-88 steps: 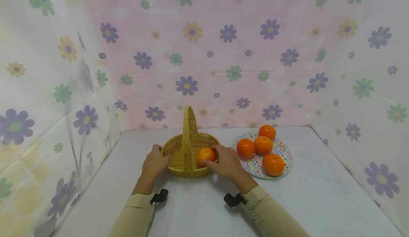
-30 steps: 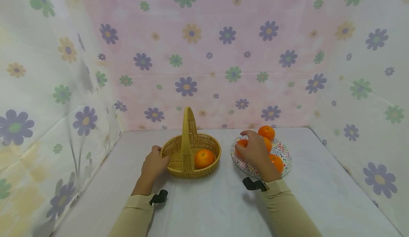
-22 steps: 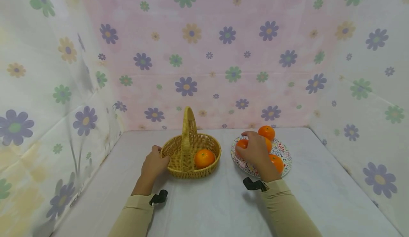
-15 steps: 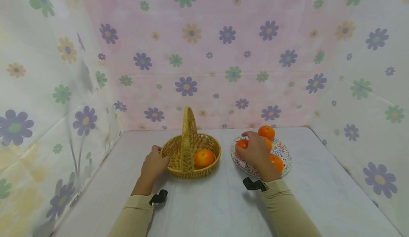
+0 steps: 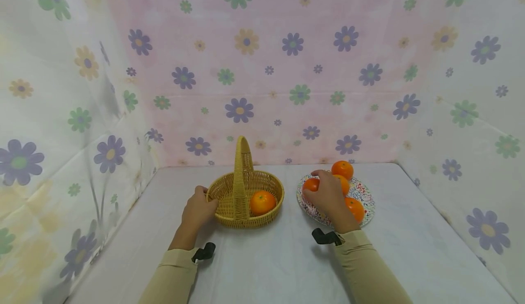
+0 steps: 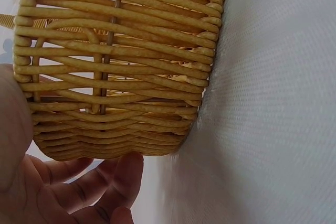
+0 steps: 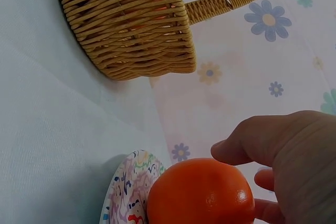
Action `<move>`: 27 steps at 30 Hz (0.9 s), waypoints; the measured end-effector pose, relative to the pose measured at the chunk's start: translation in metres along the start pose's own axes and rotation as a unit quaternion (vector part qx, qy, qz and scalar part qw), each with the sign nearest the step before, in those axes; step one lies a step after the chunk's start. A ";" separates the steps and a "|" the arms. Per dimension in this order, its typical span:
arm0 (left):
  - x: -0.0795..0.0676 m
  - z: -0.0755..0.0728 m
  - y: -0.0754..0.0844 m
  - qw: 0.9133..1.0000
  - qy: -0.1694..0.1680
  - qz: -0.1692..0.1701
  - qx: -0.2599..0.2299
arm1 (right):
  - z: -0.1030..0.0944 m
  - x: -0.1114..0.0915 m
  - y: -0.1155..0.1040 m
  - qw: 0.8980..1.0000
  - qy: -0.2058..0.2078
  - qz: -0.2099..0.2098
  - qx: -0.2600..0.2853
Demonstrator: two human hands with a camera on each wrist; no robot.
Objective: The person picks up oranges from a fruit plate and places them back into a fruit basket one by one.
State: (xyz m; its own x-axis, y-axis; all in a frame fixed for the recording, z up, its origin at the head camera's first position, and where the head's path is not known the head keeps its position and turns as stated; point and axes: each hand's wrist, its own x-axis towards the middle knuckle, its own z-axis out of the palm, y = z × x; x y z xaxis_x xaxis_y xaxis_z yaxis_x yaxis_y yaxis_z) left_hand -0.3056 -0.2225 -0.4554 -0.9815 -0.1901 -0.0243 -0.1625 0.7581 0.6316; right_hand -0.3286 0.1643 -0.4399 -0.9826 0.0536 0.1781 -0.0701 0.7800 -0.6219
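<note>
My left hand (image 5: 198, 210) grips the left end of a yellow wicker basket (image 5: 246, 223), thumb over the rim; in the left wrist view its fingers (image 6: 127, 174) lie against the woven wall. One orange (image 5: 262, 203) sits in the basket's right half. To the right, my right hand (image 5: 329, 198) holds the leftmost orange (image 5: 311, 184) on a colour-speckled plate (image 5: 367, 194). In the right wrist view the thumb side meets this orange (image 7: 202, 192) from above, with other fingers behind it, partly hidden. The fruit still seems to rest on the plate.
Three more oranges share the plate: one at the back (image 5: 342, 170), one in the middle (image 5: 343, 185) and one at the front (image 5: 355, 209). The basket's tall arched handle (image 5: 239, 172) rises over its middle. Flowered cloth (image 5: 266, 90) encloses the white table (image 5: 262, 267).
Since the oldest frame, my right hand has left the orange in the basket and moved right to the plate's leftmost orange. During the last second both hands are nearly still.
</note>
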 end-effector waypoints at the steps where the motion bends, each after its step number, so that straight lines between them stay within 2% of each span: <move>1: 0.000 0.000 0.000 1.000 0.001 0.001 0.001 | 0.001 0.000 0.001 1.000 -0.001 0.001 0.001; 15: -0.001 -0.001 0.001 1.000 0.000 -0.002 0.006 | 0.003 -0.001 0.000 1.000 -0.016 0.001 -0.004; 27: 0.000 -0.001 0.000 1.000 -0.007 -0.004 0.009 | 0.008 -0.002 0.001 0.999 -0.026 -0.001 -0.043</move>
State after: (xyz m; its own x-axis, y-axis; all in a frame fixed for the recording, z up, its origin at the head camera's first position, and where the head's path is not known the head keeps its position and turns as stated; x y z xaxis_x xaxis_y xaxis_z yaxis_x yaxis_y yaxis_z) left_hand -0.3057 -0.2233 -0.4545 -0.9815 -0.1874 -0.0393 -0.1713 0.7678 0.6173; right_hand -0.3284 0.1604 -0.4469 -0.9903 0.0208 0.1373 -0.0593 0.8309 -0.5532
